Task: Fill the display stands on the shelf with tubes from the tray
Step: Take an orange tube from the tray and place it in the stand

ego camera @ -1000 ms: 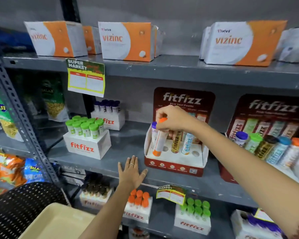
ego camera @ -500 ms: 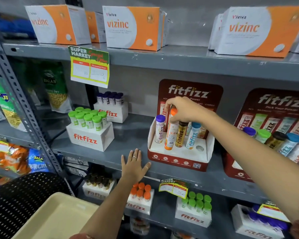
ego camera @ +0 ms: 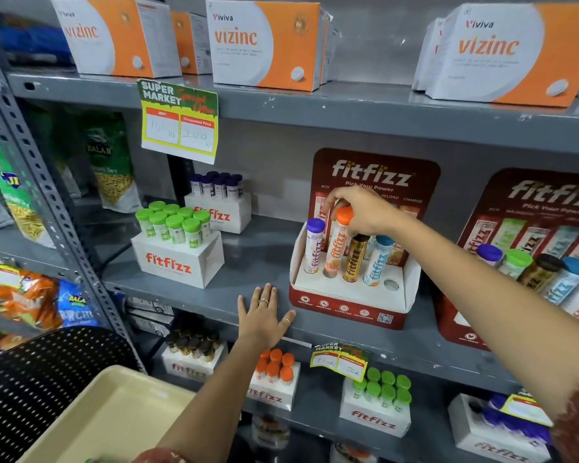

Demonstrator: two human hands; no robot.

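Four tubes stand in the middle display stand (ego camera: 350, 300) on the shelf (ego camera: 248, 259). The orange-capped tube (ego camera: 336, 243) is in the second hole from the left, leaning a little, and the right hand (ego camera: 361, 213) has its grip closed on the cap. The left hand (ego camera: 264, 317) lies flat and open on the shelf edge. One hole at the right is empty. If the tube is not seated fully, it may tip against the purple-capped tube (ego camera: 314, 245) on release. Stand and tubes read "fitfizz"; the boxes above (ego camera: 264, 45) read "vizinc". The tray (ego camera: 107, 426) looks empty.
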